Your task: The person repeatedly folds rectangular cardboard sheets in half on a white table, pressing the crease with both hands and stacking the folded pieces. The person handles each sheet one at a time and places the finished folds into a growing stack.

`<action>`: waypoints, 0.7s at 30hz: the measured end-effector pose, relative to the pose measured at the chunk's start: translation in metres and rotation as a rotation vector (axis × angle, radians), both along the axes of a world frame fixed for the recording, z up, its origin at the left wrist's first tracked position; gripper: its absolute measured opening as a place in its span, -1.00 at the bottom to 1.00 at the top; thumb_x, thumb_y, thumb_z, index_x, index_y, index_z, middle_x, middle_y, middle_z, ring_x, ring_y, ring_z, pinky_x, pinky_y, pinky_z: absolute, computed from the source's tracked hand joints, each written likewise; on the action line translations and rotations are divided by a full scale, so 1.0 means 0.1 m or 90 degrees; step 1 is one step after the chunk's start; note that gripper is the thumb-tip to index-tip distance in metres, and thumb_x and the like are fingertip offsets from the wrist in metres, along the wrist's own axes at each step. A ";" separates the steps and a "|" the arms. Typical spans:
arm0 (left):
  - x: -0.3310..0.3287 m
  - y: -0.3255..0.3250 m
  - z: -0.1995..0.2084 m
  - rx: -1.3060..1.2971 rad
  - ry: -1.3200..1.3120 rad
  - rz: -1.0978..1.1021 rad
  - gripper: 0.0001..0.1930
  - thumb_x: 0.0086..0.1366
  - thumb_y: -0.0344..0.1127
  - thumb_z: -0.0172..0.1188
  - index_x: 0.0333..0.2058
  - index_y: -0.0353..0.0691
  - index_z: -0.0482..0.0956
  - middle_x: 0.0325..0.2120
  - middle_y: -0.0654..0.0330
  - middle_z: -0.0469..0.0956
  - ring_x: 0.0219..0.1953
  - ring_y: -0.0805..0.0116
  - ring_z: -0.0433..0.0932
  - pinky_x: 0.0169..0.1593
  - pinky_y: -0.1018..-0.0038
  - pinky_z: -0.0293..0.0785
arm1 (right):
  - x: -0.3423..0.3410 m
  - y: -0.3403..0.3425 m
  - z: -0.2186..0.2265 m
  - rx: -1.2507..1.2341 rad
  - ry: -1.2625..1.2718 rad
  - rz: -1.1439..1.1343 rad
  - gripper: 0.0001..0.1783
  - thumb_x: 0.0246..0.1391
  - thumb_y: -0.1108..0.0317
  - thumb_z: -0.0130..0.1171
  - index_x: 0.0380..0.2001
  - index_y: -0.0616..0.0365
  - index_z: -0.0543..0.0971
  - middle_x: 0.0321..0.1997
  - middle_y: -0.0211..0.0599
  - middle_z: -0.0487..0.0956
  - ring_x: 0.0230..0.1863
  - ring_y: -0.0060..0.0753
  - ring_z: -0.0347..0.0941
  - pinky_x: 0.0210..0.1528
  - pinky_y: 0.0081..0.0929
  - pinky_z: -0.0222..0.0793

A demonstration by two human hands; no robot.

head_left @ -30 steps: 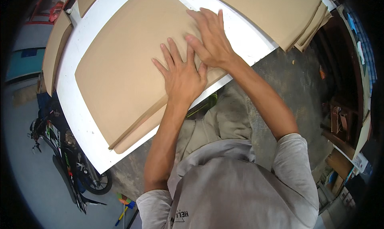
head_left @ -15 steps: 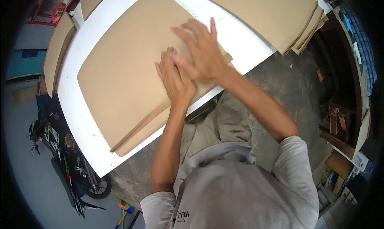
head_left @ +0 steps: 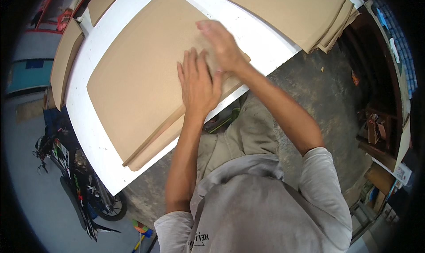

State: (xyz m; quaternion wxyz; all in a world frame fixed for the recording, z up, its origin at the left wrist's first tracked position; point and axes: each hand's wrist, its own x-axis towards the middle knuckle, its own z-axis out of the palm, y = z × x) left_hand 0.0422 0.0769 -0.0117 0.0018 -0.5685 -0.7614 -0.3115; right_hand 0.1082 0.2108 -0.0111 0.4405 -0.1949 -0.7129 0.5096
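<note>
A large brown kraft paper sheet [head_left: 137, 71] lies on the white tabletop, with a folded strip [head_left: 157, 149] running along its near edge. My left hand [head_left: 198, 87] presses flat on the paper close to that edge, fingers stretched out, holding nothing. Just to its right is my right hand [head_left: 221, 47], somewhat blurred, its fingers extended over the paper and its thumb near the left thumb. No object shows in it. Whether its palm touches the sheet I cannot tell.
More brown sheets [head_left: 283, 14] are stacked at the far right, their corner past the white table's [head_left: 99, 164] edge. Other brown pieces [head_left: 66, 60] lie along the left side. A motorcycle [head_left: 82, 186] stands on the floor at left; wooden shelving [head_left: 376, 129] is at right.
My left hand has flattened, its fingers now spread on the paper. My right hand's raised, spread fingers have come closer together and lower beside it. The sheet stays nearly in place.
</note>
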 end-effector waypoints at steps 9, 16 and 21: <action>0.00 0.04 0.05 -0.186 0.059 -0.023 -0.39 0.55 0.15 0.05 0.48 0.15 0.39 0.54 -0.37 0.05 0.62 -0.33 -0.09 0.57 -0.31 -0.31 | 0.28 0.31 0.32 0.073 0.078 -0.038 -0.39 0.49 -0.03 -0.02 0.22 0.31 0.57 0.15 0.14 0.60 0.25 0.03 0.51 0.47 -0.13 0.23; 0.01 0.04 0.03 -0.191 0.096 -0.026 -0.40 0.50 0.01 0.12 0.46 0.09 0.41 0.53 -0.35 0.08 0.61 -0.33 -0.06 0.56 -0.34 -0.26 | 0.20 0.17 0.12 0.134 -0.143 -0.056 -0.32 0.40 -0.05 0.03 0.38 0.20 0.43 0.31 0.21 0.47 0.40 0.30 0.33 0.61 0.39 -0.17; -0.03 0.05 -0.05 -0.045 0.031 -0.046 -0.47 0.43 -0.15 0.15 0.31 -0.23 0.48 0.40 -0.35 0.29 0.51 -0.31 0.17 0.50 -0.36 -0.08 | 0.17 0.07 0.06 0.285 -0.084 -0.065 -0.34 0.39 0.03 0.04 0.39 0.22 0.40 0.32 0.22 0.47 0.43 0.32 0.30 0.60 0.44 -0.18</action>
